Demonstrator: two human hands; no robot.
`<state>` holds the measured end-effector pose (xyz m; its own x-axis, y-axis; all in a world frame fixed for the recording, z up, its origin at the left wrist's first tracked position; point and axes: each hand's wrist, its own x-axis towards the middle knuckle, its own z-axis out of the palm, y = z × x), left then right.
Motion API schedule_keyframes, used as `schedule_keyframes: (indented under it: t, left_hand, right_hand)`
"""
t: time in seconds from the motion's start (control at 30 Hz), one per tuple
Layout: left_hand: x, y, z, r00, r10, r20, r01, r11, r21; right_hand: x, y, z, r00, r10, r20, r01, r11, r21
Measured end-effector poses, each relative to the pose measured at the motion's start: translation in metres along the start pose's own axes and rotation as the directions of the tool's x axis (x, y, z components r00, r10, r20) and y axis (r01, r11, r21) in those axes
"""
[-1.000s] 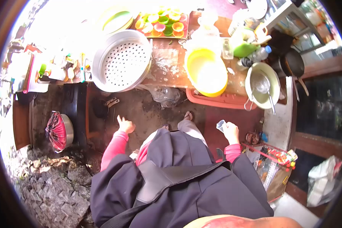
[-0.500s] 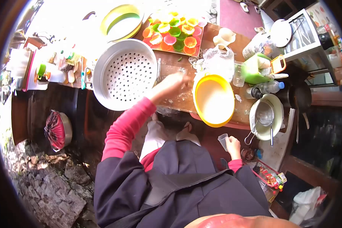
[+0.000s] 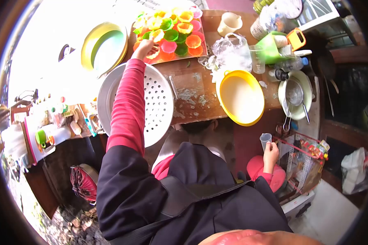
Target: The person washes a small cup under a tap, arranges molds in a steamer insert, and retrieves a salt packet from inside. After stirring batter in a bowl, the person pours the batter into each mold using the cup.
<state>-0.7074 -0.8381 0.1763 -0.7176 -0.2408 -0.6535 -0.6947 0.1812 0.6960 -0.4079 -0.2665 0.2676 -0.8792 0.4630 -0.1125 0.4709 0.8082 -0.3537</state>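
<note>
My left hand (image 3: pixel 147 47) is stretched out over the near left edge of a tray (image 3: pixel 173 58) full of colourful flower-shaped cake moulds (image 3: pixel 167 36). Its fingers are apart, right beside a yellow mould (image 3: pixel 156 35); whether they touch it I cannot tell. Low on the right, away from the table, my right hand (image 3: pixel 270 154) is closed around a small clear plastic cup (image 3: pixel 265 139). Under my left forearm lies a round metal steamer pan (image 3: pixel 156 96) with a perforated bottom, partly covered by the sleeve. A yellow-rimmed basin (image 3: pixel 241 98) of pale liquid stands to its right.
A jug (image 3: pixel 229 23), a plastic bag (image 3: pixel 232 53), a clear measuring cup (image 3: pixel 257 60) and a green container (image 3: pixel 270 45) crowd the table's right. A bowl (image 3: pixel 308 87) holds a strainer (image 3: pixel 294 92). Large yellow-green basins (image 3: pixel 104 49) stand at the left, a wire rack (image 3: pixel 300 163) at the lower right.
My left hand has moved from above the table beside the steamer pan, forward and left to the moulds. My right hand still holds the cup. The camera view has shifted.
</note>
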Motion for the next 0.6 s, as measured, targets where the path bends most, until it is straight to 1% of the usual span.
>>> schedule_keyframes:
  t: [0.03, 0.1, 0.17, 0.23, 0.3, 0.37, 0.4, 0.47, 0.5, 0.57, 0.6]
  left_hand:
    - [-0.001, 0.002, 0.0, 1.0, 0.006, 0.002, -0.006, 0.999, -0.043]
    - [0.001, 0.001, -0.002, 1.0, 0.024, 0.013, -0.022, 0.995, -0.102]
    - [-0.004, 0.008, -0.002, 1.0, -0.016, -0.01, 0.015, 0.993, -0.119]
    - [0.005, 0.003, -0.005, 0.999, 0.028, 0.029, -0.024, 0.989, -0.146]
    - [0.005, 0.003, -0.005, 1.0, 0.02, 0.005, -0.018, 0.979, -0.203]
    - [0.003, 0.006, -0.006, 0.998, 0.021, -0.056, -0.031, 0.983, -0.181]
    - [-0.001, 0.009, -0.006, 0.998, 0.017, -0.06, -0.028, 0.982, -0.188]
    - [-0.01, 0.011, -0.006, 0.981, 0.077, -0.18, -0.081, 0.997, -0.014]
    - [-0.025, 0.013, -0.005, 0.958, 0.173, -0.228, -0.169, 0.985, 0.036]
    - [-0.067, 0.021, 0.008, 0.908, 0.323, -0.265, -0.296, 0.945, 0.139]
    - [-0.09, 0.022, 0.021, 0.861, 0.408, -0.304, -0.325, 0.9, 0.291]
  right_hand:
    - [-0.003, 0.002, -0.001, 1.0, 0.029, -0.009, -0.029, 1.0, -0.011]
    - [-0.006, 0.009, -0.004, 0.999, 0.0, -0.041, 0.006, 0.989, 0.148]
    - [-0.005, 0.013, -0.005, 0.997, -0.016, -0.078, 0.028, 0.989, 0.147]
    - [-0.003, 0.002, -0.013, 1.0, 0.009, -0.028, -0.006, 0.995, 0.101]
    - [0.001, -0.001, -0.016, 1.0, 0.012, -0.007, -0.011, 0.995, 0.103]
    - [0.008, -0.005, -0.018, 1.0, -0.002, 0.012, 0.001, 0.994, 0.106]
    - [0.011, -0.007, -0.02, 0.999, -0.018, 0.029, 0.015, 0.995, 0.097]
    - [0.018, -0.008, -0.023, 0.997, -0.037, 0.065, 0.033, 0.997, 0.067]
    - [0.021, -0.009, -0.025, 0.996, -0.042, 0.075, 0.038, 0.997, 0.063]
    - [0.029, -0.013, -0.029, 0.992, -0.069, 0.109, 0.063, 0.997, 0.052]
    - [0.034, -0.013, -0.029, 0.99, -0.078, 0.118, 0.072, 0.996, 0.05]
